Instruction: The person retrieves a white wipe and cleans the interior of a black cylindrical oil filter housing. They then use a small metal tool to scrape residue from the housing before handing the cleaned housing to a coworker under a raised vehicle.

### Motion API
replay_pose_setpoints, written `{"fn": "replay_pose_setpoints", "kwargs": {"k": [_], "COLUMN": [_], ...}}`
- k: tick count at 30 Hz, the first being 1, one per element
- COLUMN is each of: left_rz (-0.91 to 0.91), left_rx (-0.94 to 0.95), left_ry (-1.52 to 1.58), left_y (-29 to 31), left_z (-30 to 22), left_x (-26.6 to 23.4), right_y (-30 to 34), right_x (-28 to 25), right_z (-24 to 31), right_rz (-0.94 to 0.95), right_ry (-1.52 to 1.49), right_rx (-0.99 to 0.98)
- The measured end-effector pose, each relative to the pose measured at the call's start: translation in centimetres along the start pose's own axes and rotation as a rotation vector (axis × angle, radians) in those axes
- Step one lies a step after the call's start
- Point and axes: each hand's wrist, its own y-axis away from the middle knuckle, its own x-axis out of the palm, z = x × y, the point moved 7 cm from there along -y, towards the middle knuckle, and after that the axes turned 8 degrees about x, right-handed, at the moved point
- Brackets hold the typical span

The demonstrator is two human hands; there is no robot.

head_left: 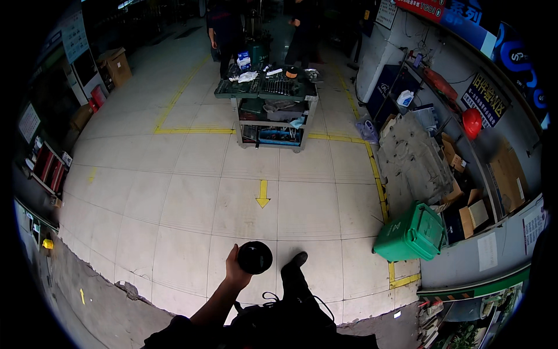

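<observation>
My left hand is closed around a round black object, held out in front of me at the lower middle. The thing looks dark, with a circular outline and a thin rim; its exact kind cannot be made out. My thumb lies along its left side, while the other fingers are mostly hidden beneath or behind it. No part of my right hand shows. Below, one of my legs ends in a dark shoe on the tiled floor.
Ahead stands a tool cart loaded with tools and rags. Two people in dark clothes stand behind it. To the right are a green wheeled bin, a large grey panel, cardboard boxes and a red helmet. Yellow lines mark the floor.
</observation>
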Motion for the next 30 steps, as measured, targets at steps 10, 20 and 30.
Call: {"fn": "replay_pose_setpoints", "kwargs": {"k": [10,20,30], "left_rz": [-0.25,-0.319,-0.267], "left_rx": [0.074,0.189,0.216], "left_ry": [0.137,0.265,0.325], "left_y": [-19.9,-43.2,-71.0], "left_z": [-8.7,-10.9,-20.4], "left_x": [7.8,10.3,18.7], "right_y": [-4.1,9.4,12.5], "right_x": [-6.7,12.8,26.7], "right_z": [46.1,107.3,129.9], "right_rz": [-0.154,-0.064,-0.263], "right_ry": [0.323,0.278,0.583], "right_rx": [-0.194,-1.484,-1.697]}}
